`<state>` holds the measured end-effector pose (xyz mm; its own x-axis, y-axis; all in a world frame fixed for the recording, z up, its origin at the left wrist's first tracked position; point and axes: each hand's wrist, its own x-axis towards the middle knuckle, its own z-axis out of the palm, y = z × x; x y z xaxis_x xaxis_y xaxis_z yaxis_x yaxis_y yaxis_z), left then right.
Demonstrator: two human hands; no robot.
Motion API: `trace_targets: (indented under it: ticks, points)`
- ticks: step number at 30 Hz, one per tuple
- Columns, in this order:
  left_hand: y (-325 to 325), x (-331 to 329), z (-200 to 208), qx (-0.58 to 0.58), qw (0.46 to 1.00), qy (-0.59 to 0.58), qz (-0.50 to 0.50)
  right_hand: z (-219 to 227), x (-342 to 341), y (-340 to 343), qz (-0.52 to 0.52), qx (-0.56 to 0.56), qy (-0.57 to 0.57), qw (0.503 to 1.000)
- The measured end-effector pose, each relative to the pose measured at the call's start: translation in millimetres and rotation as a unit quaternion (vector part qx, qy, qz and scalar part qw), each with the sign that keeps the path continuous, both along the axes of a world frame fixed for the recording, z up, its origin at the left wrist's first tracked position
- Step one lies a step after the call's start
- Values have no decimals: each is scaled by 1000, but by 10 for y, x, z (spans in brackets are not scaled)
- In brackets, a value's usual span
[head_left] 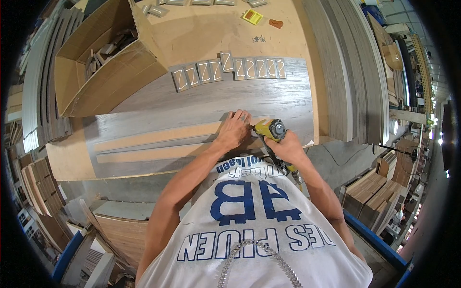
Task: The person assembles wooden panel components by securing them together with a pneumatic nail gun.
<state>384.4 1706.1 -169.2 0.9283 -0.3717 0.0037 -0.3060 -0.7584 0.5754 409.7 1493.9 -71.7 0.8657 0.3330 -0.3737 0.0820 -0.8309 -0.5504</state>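
My right hand (288,147) is wrapped round the handle of a yellow and black nail gun (269,128). Its nose points left, close beside my left hand (234,129). That hand bends over the far one of two long, narrow wooden strips (163,134), fingertips past its far edge and thumb toward the gun. Whether a small piece lies under the palm is hidden. The near strip (144,154) runs beside it, partly under my forearm. Both strips show tan faces and lie on a grey wood-grain board (192,106).
Several small grey blocks (226,61) with white zigzag lines stand in a row beyond the strips. A cardboard box (108,81) of offcuts is at far left. A yellow case (252,17) lies at the back. Long grey planks (355,72) are stacked at right.
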Motion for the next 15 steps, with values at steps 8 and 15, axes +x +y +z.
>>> trace_targets:
  ticks: [8,15]
  points:
    - [1,-28,-95,-12,998,-61,5,191,285,11,-109,51,202,972]
    - [-1,-8,-58,-13,998,-56,5,278,351,153,-108,29,191,975]
